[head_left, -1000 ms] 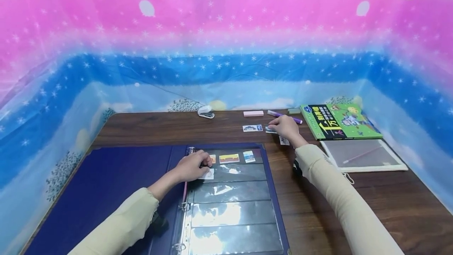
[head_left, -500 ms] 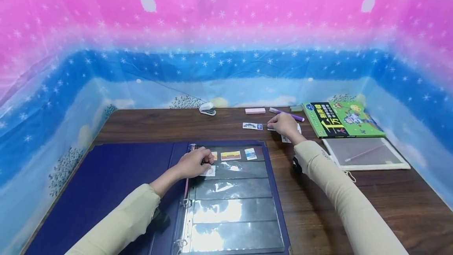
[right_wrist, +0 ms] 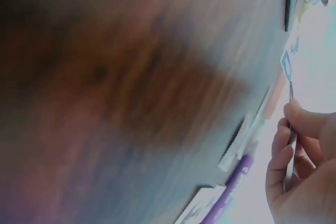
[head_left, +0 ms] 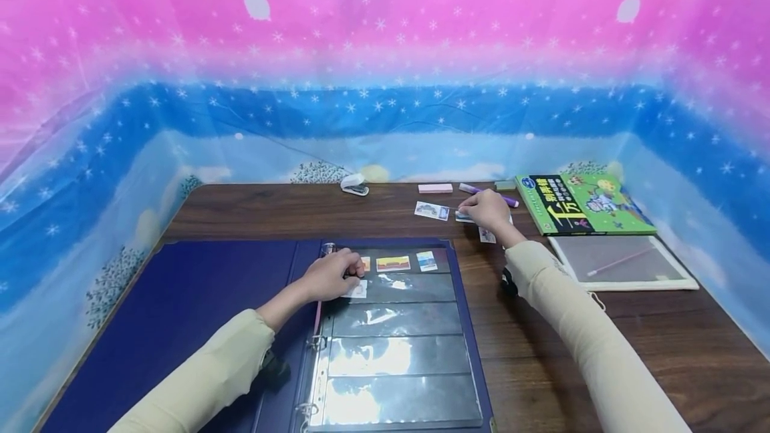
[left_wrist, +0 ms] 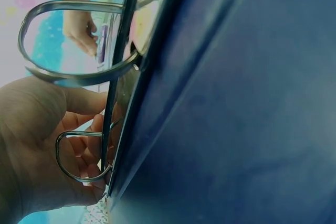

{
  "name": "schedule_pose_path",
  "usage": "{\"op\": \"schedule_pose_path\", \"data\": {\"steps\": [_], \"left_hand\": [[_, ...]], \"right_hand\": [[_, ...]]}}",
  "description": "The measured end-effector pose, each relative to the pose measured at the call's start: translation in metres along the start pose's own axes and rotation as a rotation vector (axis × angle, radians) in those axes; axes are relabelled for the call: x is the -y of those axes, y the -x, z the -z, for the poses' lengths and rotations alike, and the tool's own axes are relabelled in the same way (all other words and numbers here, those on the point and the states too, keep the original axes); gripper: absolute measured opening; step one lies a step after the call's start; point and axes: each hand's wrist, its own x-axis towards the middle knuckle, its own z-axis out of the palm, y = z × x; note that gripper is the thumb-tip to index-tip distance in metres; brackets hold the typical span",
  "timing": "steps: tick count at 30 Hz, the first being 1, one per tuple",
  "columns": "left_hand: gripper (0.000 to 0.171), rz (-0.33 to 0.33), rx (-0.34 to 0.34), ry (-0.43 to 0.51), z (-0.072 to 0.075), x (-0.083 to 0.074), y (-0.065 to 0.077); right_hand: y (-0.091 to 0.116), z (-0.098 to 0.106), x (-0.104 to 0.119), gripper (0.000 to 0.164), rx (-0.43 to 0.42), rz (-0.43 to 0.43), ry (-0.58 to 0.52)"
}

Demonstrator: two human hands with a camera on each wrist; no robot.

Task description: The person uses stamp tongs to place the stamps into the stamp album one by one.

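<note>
My right hand (head_left: 486,211) holds metal tweezers (right_wrist: 290,166) between thumb and fingers. At the tweezers' tip is a pale stamp (head_left: 432,211) with a blue mark, tilted close over the table. Below and beside this hand, other stamps (head_left: 487,235) lie partly hidden. My left hand (head_left: 331,276) rests with loosely bent fingers on the upper left of the stamp album page (head_left: 397,321), near the metal rings (left_wrist: 73,80). Its thumb is beside a white stamp (head_left: 359,290) in the second row. Along the top row sit a yellow-red stamp (head_left: 392,264) and a blue one (head_left: 426,260).
The album's dark blue cover (head_left: 198,326) spreads across the left of the table. At the back are a white correction tape (head_left: 355,184), a pink eraser-like block (head_left: 435,188) and a purple marker (right_wrist: 228,192). A green book (head_left: 589,204) and a mesh pouch (head_left: 625,264) lie at right.
The pale stamp at the tweezers' tip has turned and shifted up slightly from lying straight on the table. My right hand has moved only a little; the left stays on the page.
</note>
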Motion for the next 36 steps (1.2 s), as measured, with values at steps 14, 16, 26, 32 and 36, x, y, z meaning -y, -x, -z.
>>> {"op": "schedule_pose_path", "data": {"steps": [14,16,26,32,36], "left_hand": [[0.005,-0.037,0.004,-0.037,0.007,-0.001,-0.003],[0.005,-0.034,0.011,-0.035,0.006,0.000,-0.003],[0.006,-0.045,0.002,-0.015,0.001,0.000,0.000],[0.001,-0.057,-0.008,-0.007,0.001,-0.001,0.001],[0.003,-0.055,-0.011,-0.006,0.002,0.000,0.001]], "right_hand": [[0.051,0.011,0.038,0.019,0.061,0.182,-0.287],[0.059,0.007,0.045,0.017,0.081,0.212,-0.311],[0.083,-0.021,0.057,0.012,0.199,0.207,-0.247],[0.091,-0.025,0.058,0.011,0.204,0.276,-0.171],[0.094,-0.024,0.059,0.010,0.226,0.298,-0.149]]}}
